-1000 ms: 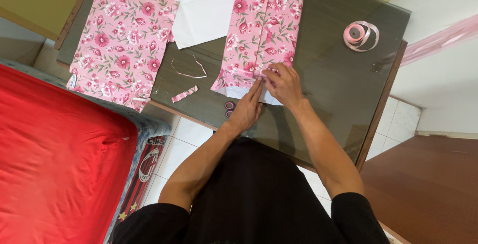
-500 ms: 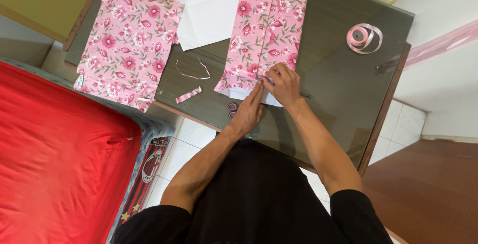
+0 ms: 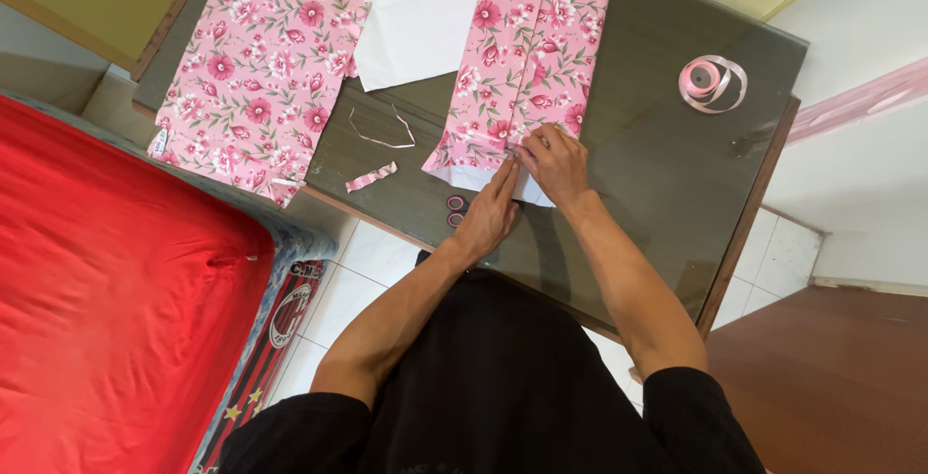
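Observation:
A long folded piece of pink floral wrapping paper (image 3: 527,58) lies on the dark glass table (image 3: 648,145), its white underside showing at the near end. My left hand (image 3: 490,211) rests flat with its fingertips pressing the paper's near edge along the middle seam. My right hand (image 3: 554,161) pinches and presses the same near edge just to the right. Both hands touch each other at the seam.
A second pink floral sheet (image 3: 256,73) lies at the table's left end, a white sheet (image 3: 411,15) beside it. Thin paper offcuts (image 3: 372,177) and scissors handles (image 3: 455,208) lie near the front edge. A pink ribbon roll (image 3: 710,81) sits far right. A red bed (image 3: 106,300) is at left.
The view has shifted slightly, so everything sits a little right and lower. My hands stay on the paper's near edge, hardly moved.

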